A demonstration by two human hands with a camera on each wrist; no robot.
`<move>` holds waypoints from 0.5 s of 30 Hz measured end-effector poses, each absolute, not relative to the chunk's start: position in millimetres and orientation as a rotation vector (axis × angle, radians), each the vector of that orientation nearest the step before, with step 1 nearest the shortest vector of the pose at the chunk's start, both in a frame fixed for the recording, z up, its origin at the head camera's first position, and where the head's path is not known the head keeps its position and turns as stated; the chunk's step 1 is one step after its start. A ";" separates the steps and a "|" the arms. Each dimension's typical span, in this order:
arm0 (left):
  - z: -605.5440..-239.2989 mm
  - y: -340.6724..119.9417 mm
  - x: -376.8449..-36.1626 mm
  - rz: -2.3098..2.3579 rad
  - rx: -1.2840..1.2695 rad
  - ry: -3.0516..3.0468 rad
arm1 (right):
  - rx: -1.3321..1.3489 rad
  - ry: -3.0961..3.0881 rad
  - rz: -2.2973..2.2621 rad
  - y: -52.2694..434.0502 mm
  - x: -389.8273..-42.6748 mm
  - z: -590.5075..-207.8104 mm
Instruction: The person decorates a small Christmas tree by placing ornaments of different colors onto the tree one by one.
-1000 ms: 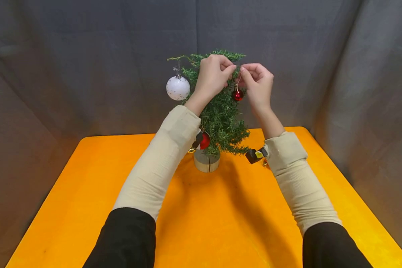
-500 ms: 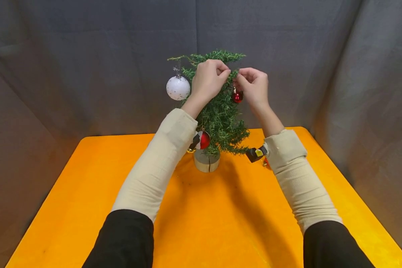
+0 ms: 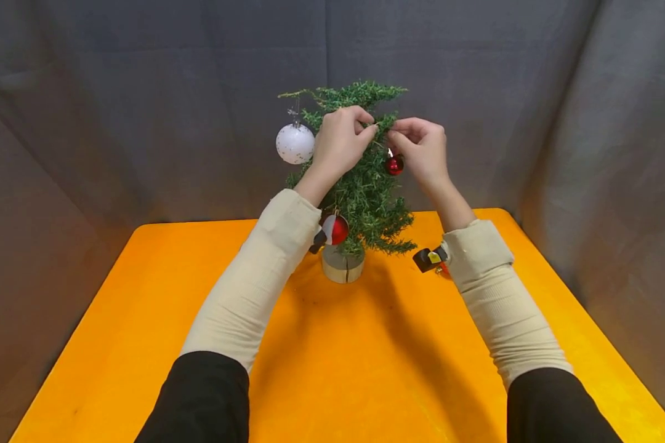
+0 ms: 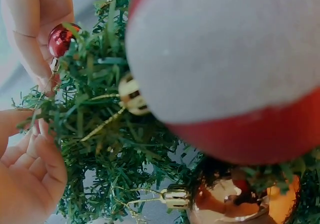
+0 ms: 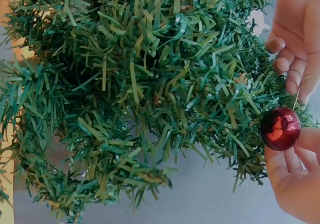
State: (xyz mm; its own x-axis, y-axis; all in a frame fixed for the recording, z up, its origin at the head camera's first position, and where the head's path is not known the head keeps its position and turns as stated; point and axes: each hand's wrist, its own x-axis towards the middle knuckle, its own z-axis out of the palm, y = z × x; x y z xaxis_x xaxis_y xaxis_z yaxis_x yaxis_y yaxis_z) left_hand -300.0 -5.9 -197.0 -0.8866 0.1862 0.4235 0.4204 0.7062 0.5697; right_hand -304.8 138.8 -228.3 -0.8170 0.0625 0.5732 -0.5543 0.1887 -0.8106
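Note:
A small artificial Christmas tree [image 3: 368,191] stands in the middle of the table. At its upper right, a small shiny red bauble [image 3: 394,165] hangs by a thin gold string [image 5: 299,94]. My left hand [image 3: 340,138] pinches thumb and fingers together at the string's loop, against an upper branch. On the other side of that branch my right hand [image 3: 423,154] pinches the string, with the bauble just below its fingertips. In the right wrist view the bauble [image 5: 281,129] overlaps the right fingers. The branch tip [image 4: 37,106] lies between both hands in the left wrist view.
A white speckled bauble [image 3: 295,144] hangs at upper left. A red-and-white bauble [image 3: 335,229] and a gold bauble [image 4: 230,196] hang low, near the left wrist. The tree's wooden base [image 3: 343,266] rests on the orange table [image 3: 332,369]. Another red ornament [image 3: 444,269] lies beside the right wrist.
Both hands have come down and slightly left, from above the bauble onto the upper right branch. The string, stretched between them earlier, is now at the branch, and the bauble hangs slightly lower.

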 end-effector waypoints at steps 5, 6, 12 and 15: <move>-197.3 -6.6 -300.3 -0.991 -0.479 -2.566 | 0.512 -1.941 1.713 139.8 -303.1 -228.8; -196.9 -6.6 -300.1 -0.995 -0.482 -2.562 | 0.522 -1.932 1.715 140.0 -303.2 -228.9; -194.3 -7.6 -297.3 -1.083 -0.500 -2.546 | 0.553 -1.880 1.736 141.0 -302.4 -228.0; -194.8 -9.3 -295.8 -1.119 -0.504 -2.527 | 0.557 -1.858 1.764 141.3 -301.1 -227.9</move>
State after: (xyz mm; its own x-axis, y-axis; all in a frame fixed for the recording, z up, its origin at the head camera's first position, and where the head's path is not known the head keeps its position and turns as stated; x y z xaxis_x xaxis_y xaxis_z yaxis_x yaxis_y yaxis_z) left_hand -295.8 -9.3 -194.8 -0.8827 0.1836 0.4326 0.4437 0.6290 0.6383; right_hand -301.1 141.3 -227.9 -0.7838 0.0531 0.6188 -0.6152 0.0700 -0.7853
